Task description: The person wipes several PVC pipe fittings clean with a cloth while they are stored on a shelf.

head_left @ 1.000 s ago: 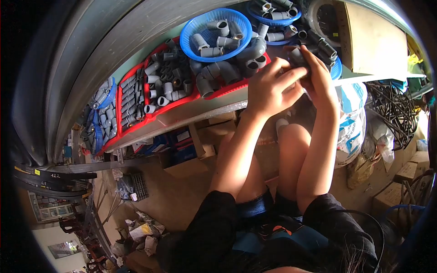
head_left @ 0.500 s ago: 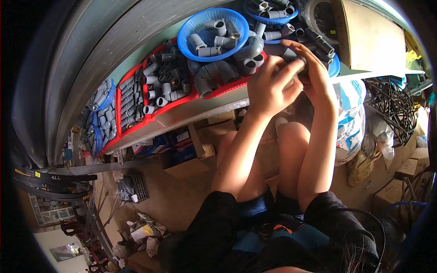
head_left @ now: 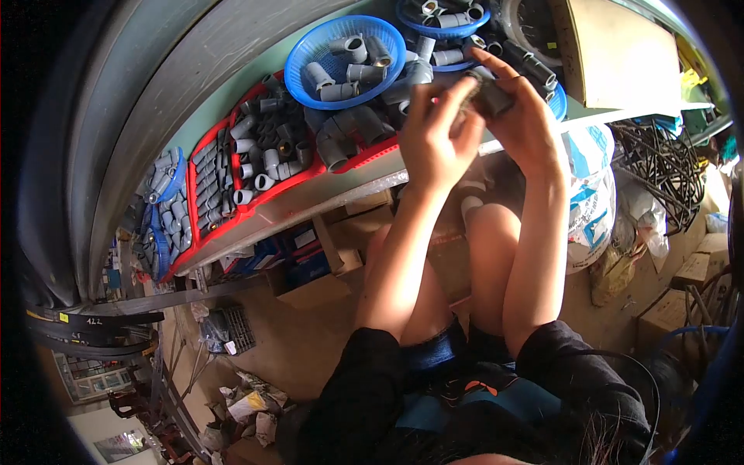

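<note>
A dark grey pipe fitting (head_left: 494, 98) is held above the front edge of the shelf. My right hand (head_left: 531, 124) grips it from the right, its index finger stretched along the far side. My left hand (head_left: 443, 139) is closed at the left end of the fitting, with blurred fingertips; any small part between them cannot be made out. Just beyond and to the left is a blue basket (head_left: 293, 87) of grey fittings. A second blue basket (head_left: 446, 32) with fittings lies farther back.
Red trays (head_left: 256, 200) of grey elbows and couplings line the shelf to the left. Smaller blue baskets (head_left: 160, 246) stand at its far left. A cardboard box (head_left: 620, 58) is at back right, above a white bag (head_left: 590, 213). Large grey pipes (head_left: 116, 101) curve along the left.
Both hands now appear slightly farther left, and the fitting shows more clearly between them. The left fingers have shifted at its end. The whole view has moved a little.
</note>
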Demonstrator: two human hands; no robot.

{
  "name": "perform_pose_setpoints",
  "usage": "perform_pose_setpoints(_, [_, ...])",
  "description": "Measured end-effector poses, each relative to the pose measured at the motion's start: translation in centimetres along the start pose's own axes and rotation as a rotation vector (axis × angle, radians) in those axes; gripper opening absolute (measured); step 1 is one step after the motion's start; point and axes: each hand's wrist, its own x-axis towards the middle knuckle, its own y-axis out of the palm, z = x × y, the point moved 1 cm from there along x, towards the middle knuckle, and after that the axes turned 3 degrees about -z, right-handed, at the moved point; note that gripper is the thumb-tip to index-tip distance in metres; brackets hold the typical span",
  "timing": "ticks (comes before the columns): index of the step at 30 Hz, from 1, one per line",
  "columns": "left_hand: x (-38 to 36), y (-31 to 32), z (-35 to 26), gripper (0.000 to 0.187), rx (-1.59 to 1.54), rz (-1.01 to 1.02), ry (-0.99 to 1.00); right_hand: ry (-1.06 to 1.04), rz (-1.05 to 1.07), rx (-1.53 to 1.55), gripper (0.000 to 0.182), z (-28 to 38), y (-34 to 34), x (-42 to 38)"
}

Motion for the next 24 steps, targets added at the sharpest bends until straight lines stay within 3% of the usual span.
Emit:
perform_pose_setpoints(4, [-0.3,-0.2,-0.5,0.031,-0.038,0.059,0.028,-0.030,0.009,0.092,0.040,-1.1,-0.1,0.2])
perform_pose_setpoints(7, [-0.7,0.6,-1.0,0.035,-0.025,0.061,0.088,0.036,0.223,0.325,0.041,-1.0,-1.2,0.5])
perform_pose_setpoints(11, [-0.2,0.4,-0.4,0.032,0.005,0.015,0.093,0.069,0.142,0.366,0.042,-1.2,-1.2,0.4])
perform_pose_setpoints(14, [0.0,0.1,0.1,0.029,-0.044,0.003,0.032,0.153,0.381,0.493,0.040,-1.7,-1.7,1.2])
perform_pose_setpoints(17, [-0.3,0.1,-0.3,0.029,-0.120,0.066,0.059,0.133,0.206,0.289,0.039,-0.6,0.6,-0.2])
perform_pose_setpoints(20, [-0.2,0.1,-0.6,0.028,-0.128,0.049,0.057,0.049,0.177,0.130,0.038,-2.1,-1.3,0.5])
perform_pose_setpoints(21, [0.0,-0.1,-0.5,0.027,-0.102,0.040,0.068,0.161,0.217,0.156,0.038,-1.6,-1.0,0.3])
perform_pose_setpoints(22, [0.1,-0.2,-0.4,0.027,-0.076,0.031,0.081,0.149,-0.013,-0.056,0.035,-1.3,0.1,-0.5])
perform_pose_setpoints(24, [0.0,-0.3,-0.2,0.026,-0.066,0.019,0.046,0.136,-0.064,-0.142,0.035,-1.6,0.4,-0.2])
